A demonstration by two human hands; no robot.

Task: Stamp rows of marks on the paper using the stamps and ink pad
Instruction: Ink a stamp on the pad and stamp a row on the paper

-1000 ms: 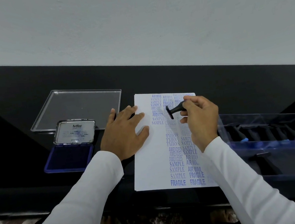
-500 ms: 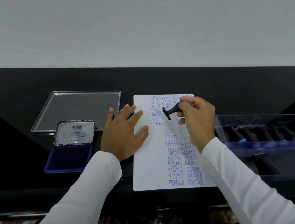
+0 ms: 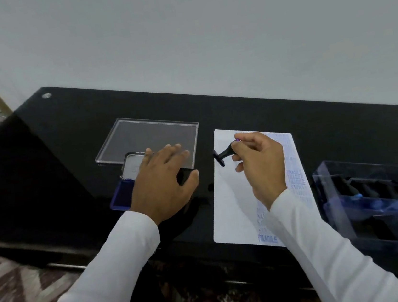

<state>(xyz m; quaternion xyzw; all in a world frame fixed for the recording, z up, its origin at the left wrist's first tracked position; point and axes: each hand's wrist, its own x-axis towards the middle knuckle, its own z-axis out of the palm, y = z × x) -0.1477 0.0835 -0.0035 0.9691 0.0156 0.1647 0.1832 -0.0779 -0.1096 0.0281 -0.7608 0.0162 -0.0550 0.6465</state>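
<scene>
On the glossy black surface, white stamped paper sheet beside the open blue ink pad; small black-handled stamp pinched in the right hand above the sheet's left edge; left hand relaxed, fingers spread over the pad; clear plastic stamp box far right

"FRAGILE" is stamped in blue on the paper, at its near edge and faintly along its right side; the other marks are blurred.
</scene>
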